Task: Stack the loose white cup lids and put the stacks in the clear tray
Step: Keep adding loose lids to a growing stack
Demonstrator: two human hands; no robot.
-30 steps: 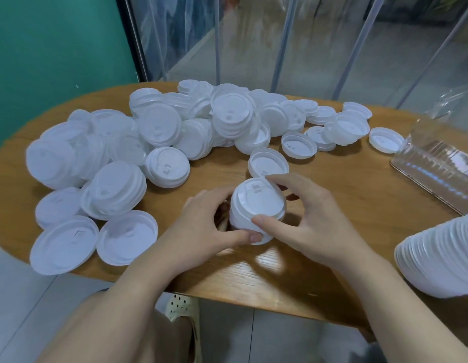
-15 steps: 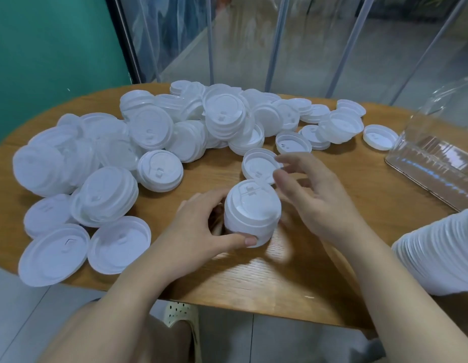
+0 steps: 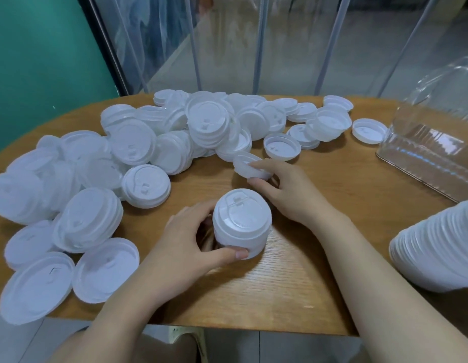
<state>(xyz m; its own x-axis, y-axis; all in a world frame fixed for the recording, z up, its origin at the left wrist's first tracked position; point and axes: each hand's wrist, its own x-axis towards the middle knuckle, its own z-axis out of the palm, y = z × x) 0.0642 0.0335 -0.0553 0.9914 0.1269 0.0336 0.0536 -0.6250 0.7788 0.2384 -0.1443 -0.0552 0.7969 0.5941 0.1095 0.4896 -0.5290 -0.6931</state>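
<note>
Your left hand (image 3: 191, 239) curls round the short stack (image 3: 242, 222) standing upright on the worktop (image 3: 293, 284), axis vertical, tops up. Just beyond the stack, your right hand (image 3: 285, 189) pinches a loose lid (image 3: 250, 166), tilted, hollow side up. Unless flipped it likely won't nest; a careless press could topple the stack.

A short stack of white lids (image 3: 242, 222), sip-hole side up, stands upright in my left hand (image 3: 191, 241) near the table's front edge, while my right hand (image 3: 285, 188) pinches a single upturned lid (image 3: 244, 167) just beyond it, with loose lids (image 3: 138, 153) heaped behind and the clear tray (image 3: 431, 142) lying far right.
</note>
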